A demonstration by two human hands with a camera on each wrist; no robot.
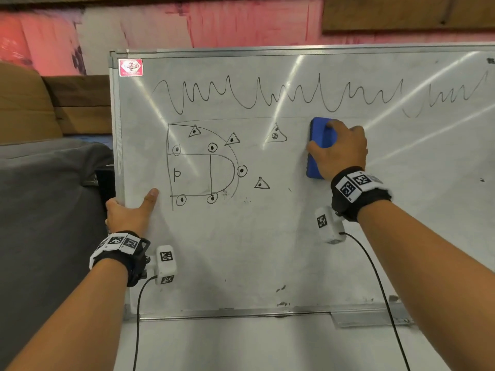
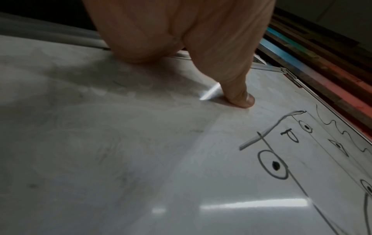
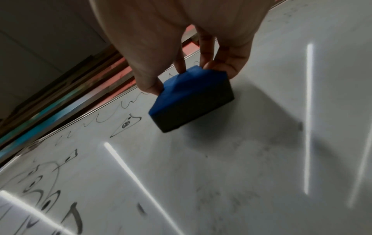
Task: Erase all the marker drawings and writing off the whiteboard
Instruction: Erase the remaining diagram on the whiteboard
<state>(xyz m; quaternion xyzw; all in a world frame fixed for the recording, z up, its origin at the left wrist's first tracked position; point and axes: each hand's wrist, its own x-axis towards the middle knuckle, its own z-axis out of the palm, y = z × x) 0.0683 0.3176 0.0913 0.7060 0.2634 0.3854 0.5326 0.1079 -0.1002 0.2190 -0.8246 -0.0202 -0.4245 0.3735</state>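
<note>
A whiteboard (image 1: 267,250) leans in front of me. A black wavy line (image 1: 241,95) runs across its top. Below it on the left is a court diagram (image 1: 201,170) with dotted circles and triangles. My right hand (image 1: 338,151) grips a blue eraser (image 1: 320,145) and holds it flat against the board, right of the triangle (image 1: 276,135). In the right wrist view the eraser (image 3: 189,101) is pinched between thumb and fingers. My left hand (image 1: 128,210) holds the board's left edge, thumb (image 2: 239,97) pressed on the surface near the diagram, fingers hidden behind the frame.
A red sticker (image 1: 130,67) marks the board's top left corner. A metal tray (image 1: 369,314) runs along the bottom edge. Grey fabric (image 1: 48,196) and brown cushions (image 1: 26,103) lie to the left. A pink wall (image 1: 214,22) stands behind.
</note>
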